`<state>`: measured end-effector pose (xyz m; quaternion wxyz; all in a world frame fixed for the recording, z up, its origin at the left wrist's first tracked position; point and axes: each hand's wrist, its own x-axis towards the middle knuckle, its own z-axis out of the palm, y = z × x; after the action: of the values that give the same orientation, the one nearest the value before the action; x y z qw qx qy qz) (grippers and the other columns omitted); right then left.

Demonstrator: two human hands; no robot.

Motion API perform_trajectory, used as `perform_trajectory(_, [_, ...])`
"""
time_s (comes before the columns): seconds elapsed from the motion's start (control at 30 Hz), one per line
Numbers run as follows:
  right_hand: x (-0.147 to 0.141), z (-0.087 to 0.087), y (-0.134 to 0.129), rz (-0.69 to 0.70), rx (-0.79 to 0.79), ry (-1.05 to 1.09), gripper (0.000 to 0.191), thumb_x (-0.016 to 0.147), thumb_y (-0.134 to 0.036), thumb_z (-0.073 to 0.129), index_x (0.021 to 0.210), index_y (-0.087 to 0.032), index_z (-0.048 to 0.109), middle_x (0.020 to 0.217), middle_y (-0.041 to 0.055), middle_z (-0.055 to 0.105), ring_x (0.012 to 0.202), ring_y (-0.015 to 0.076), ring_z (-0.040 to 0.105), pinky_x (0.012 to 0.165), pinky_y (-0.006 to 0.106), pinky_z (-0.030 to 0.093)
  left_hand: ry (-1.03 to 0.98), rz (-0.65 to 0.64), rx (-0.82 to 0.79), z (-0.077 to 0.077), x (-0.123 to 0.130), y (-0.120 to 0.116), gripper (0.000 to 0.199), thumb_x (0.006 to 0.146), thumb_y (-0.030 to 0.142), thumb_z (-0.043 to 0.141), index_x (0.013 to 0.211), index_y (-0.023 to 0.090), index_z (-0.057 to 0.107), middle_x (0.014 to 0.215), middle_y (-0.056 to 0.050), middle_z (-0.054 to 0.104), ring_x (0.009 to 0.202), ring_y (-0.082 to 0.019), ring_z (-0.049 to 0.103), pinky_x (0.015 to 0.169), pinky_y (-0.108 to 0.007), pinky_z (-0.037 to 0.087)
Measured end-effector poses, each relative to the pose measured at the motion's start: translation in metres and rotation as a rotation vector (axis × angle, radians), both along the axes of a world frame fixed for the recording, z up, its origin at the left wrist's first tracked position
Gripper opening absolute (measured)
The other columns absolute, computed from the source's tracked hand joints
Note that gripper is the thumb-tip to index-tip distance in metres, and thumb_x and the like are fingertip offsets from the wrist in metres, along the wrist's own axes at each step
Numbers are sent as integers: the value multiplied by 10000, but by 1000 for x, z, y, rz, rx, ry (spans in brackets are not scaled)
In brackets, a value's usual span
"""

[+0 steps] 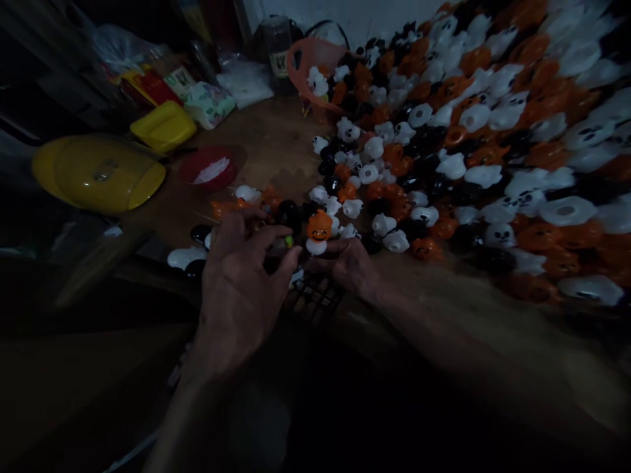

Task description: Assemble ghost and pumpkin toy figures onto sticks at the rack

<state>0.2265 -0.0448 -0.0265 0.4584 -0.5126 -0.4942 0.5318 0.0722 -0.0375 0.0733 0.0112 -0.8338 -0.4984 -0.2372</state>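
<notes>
My left hand (241, 276) is closed in a pinch, and a small yellow-green piece (288, 241) shows at its thumb and fingertip; its kind is too dark to make out. Right beside it, my right hand (352, 268) grips a small orange jack-o'-lantern figure (319, 225) by its white base (316, 247). The figure stands upright, with its black printed face towards me. Black, white and orange toy pieces lie just behind both hands, among them a white one (185, 258) left of my left hand. Below the fingers is a dark grid (318, 295).
A large heap of ghost, pumpkin and black toys (473, 118) covers the right side of the table. An orange basket (302, 62) lies tipped at the back. To the left are a red bowl (233, 172) with white bits, a yellow container (98, 174) and a yellow box (165, 128).
</notes>
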Motion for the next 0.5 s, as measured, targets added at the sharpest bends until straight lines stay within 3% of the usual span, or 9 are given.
perform_trajectory(0.27, [-1, 3, -6, 10, 200, -152, 210, 803, -297, 625, 910, -170, 754, 706, -20, 676, 646, 128, 591, 587, 216, 425, -46, -23, -36, 2, 1, -4, 123, 843, 230, 598, 955, 208, 644, 1184, -76, 597, 1123, -237, 570, 959, -393, 485])
perform_trajectory(0.5, [-4, 10, -12, 57, 208, -142, 195, 808, -247, 621, 929, -163, 750, 721, -14, 684, 686, 149, 610, 637, 224, 445, -60, -2, -52, 0, 3, -2, 98, 809, 229, 627, 902, 196, 626, 1172, -57, 618, 1058, -240, 612, 923, -382, 512])
